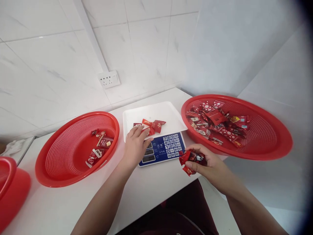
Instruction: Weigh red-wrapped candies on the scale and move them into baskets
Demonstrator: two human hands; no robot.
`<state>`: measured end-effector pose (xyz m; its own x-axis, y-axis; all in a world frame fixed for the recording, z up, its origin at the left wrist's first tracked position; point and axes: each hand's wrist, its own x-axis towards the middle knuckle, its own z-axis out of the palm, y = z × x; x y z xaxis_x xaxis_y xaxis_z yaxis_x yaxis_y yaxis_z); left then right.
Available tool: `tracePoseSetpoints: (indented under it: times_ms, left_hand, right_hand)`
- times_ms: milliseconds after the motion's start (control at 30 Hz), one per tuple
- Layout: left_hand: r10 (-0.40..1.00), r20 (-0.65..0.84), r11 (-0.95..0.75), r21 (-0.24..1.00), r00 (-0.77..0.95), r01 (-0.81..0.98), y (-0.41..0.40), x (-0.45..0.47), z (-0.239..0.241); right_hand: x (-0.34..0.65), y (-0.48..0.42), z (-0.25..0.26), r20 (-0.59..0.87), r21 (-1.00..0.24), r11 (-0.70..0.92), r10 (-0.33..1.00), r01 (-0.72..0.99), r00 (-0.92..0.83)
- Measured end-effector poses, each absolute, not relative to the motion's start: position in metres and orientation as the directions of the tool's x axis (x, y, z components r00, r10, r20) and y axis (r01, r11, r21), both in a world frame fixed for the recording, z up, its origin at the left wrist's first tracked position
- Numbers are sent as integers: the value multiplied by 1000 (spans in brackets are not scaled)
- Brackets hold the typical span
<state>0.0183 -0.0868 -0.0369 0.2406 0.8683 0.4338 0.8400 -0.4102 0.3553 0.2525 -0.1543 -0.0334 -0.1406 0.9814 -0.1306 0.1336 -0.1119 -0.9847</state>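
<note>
A white-topped digital scale [168, 114] with a blue keypad sits mid-table, a few red candy packets [155, 124] on its tray. My left hand [135, 145] reaches over the tray's front edge, fingers curled on one of the red packets there. My right hand [207, 163] hovers near the table's front edge, right of the keypad, shut on several red candy packets [192, 159]. A red mesh basket [274, 143] at right holds a heap of red packets. Another red mesh basket [58, 156] at left holds a few.
Two stacked red basins [12, 189] poke in at the far left edge. A wall socket [109, 79] is on the tiled wall behind. The white table ends in a corner at the back right; my dark red clothing shows below its front edge.
</note>
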Motion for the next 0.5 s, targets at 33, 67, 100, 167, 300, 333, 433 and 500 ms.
tracePoseSetpoints:
  times_ms: [33,67,100,167,300,333,433,500]
  left_hand:
    - [876,426,-415,430,225,801,-95,21,-38]
    - [892,397,-414,532,214,739,-106,24,-39]
    - [915,339,-397,649,221,649,-119,28,-41]
    - [938,134,-262,876,319,405,-145,38,-46]
    - [897,-88,67,996,433,63,-179,56,-61]
    - [917,-103,99,995,386,30,-183,57,-65]
    - [953,-150,159,987,263,-15,-184,55,-73]
    - [953,-184,204,977,241,-61,-183,50,-76]
  right_hand:
    - [253,-155,-35,-138,-984,-120,981,133,-138]
    - [252,-155,-36,-145,-983,-126,979,134,-143]
    - [250,-156,-38,-150,-982,-129,976,138,-155]
    - [244,-156,-41,-144,-981,-114,971,160,-193]
    - [226,-159,-49,-131,-983,-91,956,161,-262]
    - [222,-160,-52,-149,-984,-113,948,141,-282]
    - [216,-162,-57,-222,-975,-204,909,88,-353]
    - [215,-163,-59,-245,-970,-231,892,81,-379]
